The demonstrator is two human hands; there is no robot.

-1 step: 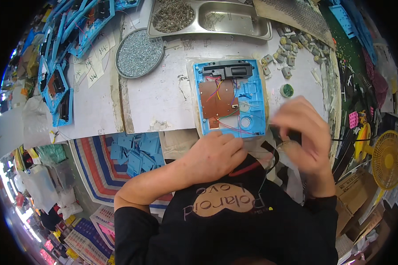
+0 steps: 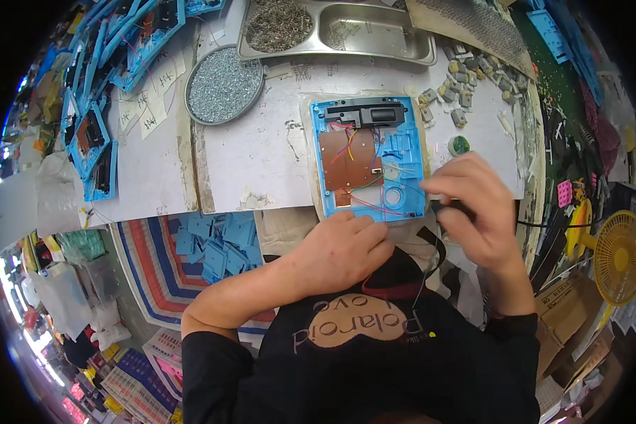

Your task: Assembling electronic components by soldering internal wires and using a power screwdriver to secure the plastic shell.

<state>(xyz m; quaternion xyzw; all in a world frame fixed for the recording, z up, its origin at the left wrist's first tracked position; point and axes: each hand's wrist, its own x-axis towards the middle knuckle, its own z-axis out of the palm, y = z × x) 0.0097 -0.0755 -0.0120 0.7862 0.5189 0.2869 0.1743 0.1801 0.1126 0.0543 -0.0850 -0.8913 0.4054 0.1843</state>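
A blue plastic casing (image 2: pixel 415 152) lies on a translucent wrap at the table's near edge. Inside it are a brown circuit board (image 2: pixel 348 157), a black module (image 2: pixel 374 115) along the far side and several thin coloured wires (image 2: pixel 385 209). My left hand (image 2: pixel 353 247) is closed at the near rim of the casing, fingers curled against it; the fingertips are hidden. Beside the casing's right edge hovers my right hand (image 2: pixel 477 208), index finger and thumb apart. I make out nothing held between them, though a dark patch shows in the gap.
Beyond the casing stand a round tray of small metal parts (image 2: pixel 225 85) and a steel tray (image 2: pixel 374 32). Small grey components (image 2: pixel 461 78) and a green-topped little tub (image 2: pixel 458 145) lie to the right. Blue casings (image 2: pixel 92 141) pile up left. A yellow fan (image 2: pixel 617 256) stands right.
My right hand has shifted a little left, toward the casing's edge, its fingertips closer to the rim. My left hand and the casing have hardly moved.
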